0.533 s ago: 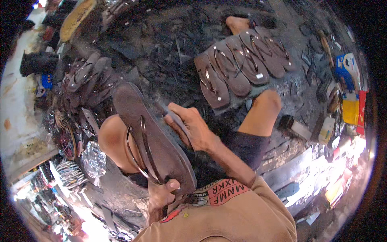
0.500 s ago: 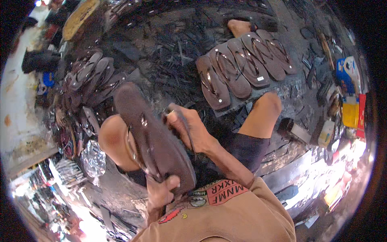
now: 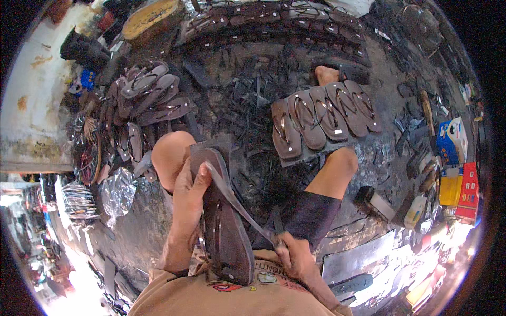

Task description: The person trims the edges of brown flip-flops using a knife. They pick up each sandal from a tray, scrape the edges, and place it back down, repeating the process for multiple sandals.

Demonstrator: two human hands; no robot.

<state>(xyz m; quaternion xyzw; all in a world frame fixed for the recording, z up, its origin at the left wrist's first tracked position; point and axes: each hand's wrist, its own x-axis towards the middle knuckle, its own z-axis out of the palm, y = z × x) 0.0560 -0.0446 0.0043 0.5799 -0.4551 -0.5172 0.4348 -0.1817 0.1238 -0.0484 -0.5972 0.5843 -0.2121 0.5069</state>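
A dark brown flip-flop (image 3: 234, 239) with a glossy strap lies lengthwise in front of my shirt, its far end beside my left knee. My left hand (image 3: 188, 189) grips that far end, thumb on top near the edge. From the thumb, a long thin grey strip (image 3: 240, 208) runs taut along the sole's right side down to my right hand (image 3: 296, 255). My right fingers are closed around the strip's near end; whether they hold anything else is hidden.
Several brown flip-flops (image 3: 311, 118) stand in a row beyond my right knee. A pile of flip-flops (image 3: 150, 92) lies at the left, and more line the far side (image 3: 263, 18). Dark scraps (image 3: 247, 110) litter the floor. Blue, yellow and red boxes (image 3: 466, 187) stand at the right.
The flip-flop has turned more upright and come nearer my body. My left hand has shifted from its near end to its far end. My right hand has moved nearer and right, drawing the strip.
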